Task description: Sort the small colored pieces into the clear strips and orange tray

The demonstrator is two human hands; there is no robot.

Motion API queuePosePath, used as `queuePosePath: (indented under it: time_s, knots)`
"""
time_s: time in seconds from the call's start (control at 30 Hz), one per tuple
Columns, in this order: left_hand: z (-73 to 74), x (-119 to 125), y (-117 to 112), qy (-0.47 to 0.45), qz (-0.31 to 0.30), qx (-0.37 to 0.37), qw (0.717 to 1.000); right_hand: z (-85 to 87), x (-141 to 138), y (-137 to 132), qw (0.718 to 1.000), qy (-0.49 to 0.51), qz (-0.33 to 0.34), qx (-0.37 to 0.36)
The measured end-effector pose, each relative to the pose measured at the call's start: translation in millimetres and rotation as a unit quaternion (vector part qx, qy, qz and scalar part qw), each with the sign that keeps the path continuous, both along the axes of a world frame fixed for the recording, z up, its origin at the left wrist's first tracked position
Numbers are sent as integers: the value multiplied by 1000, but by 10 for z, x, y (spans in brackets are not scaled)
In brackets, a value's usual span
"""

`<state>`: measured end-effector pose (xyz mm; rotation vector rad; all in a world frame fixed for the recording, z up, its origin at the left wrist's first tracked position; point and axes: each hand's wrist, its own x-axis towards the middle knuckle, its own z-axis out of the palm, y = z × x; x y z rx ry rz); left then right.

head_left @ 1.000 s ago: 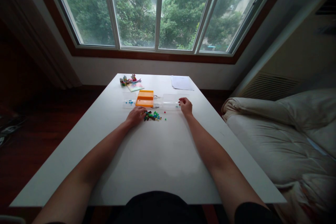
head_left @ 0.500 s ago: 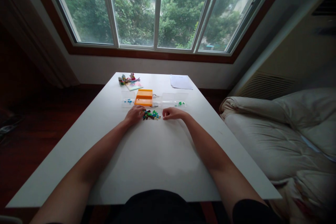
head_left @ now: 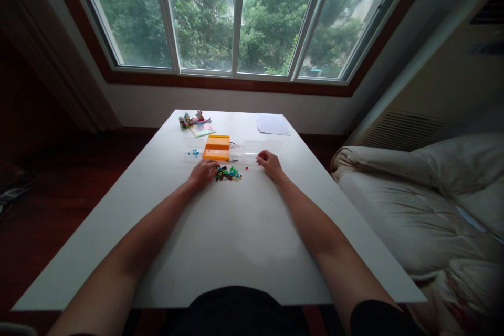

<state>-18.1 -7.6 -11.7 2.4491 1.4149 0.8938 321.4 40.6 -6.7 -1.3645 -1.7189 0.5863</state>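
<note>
A small pile of toy building bricks [head_left: 228,174] in green, blue, black and brown lies on the white table [head_left: 236,231]. My left hand [head_left: 203,171] rests at the pile's left edge, fingers loosely stretched toward it. Over the front of the clear box on the right [head_left: 252,156], my right hand [head_left: 270,164] has thumb and fingers pinched together. Whatever is between those fingertips is too small to make out. A tiny red piece [head_left: 247,168] sits alone on the table between the pile and my right hand.
An orange box [head_left: 217,154] stands open behind the pile. Left of it, another clear box [head_left: 189,158] holds a few blue pieces [head_left: 194,153]. Assembled toy figures [head_left: 189,119] and a pastel card [head_left: 202,129] are at the back left; paper sheets [head_left: 272,124] lie back right.
My right hand has moved from the pile's right side, farther right and away from me, to the clear box. The red piece now shows on the table. My left hand stays by the pile.
</note>
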Motion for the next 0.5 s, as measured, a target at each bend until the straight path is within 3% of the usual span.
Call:
queuePosePath:
  time_s: [0.13, 0.23, 0.37, 0.5]
  knots:
    - [-16, -7, 4, 3, 0, 2, 1000, -10, 152, 67, 984, 92, -150, 35]
    - [-18, -9, 5, 3, -6, 6, 1000, -20, 227, 83, 973, 93, -204, 47]
    - [-6, 2, 0, 2, -5, 4, 1000, -37, 179, 67, 983, 17, -166, 73]
    - [1, 9, 1, -4, -3, 0, 1000, -52, -48, -12, 993, -91, -17, 80]
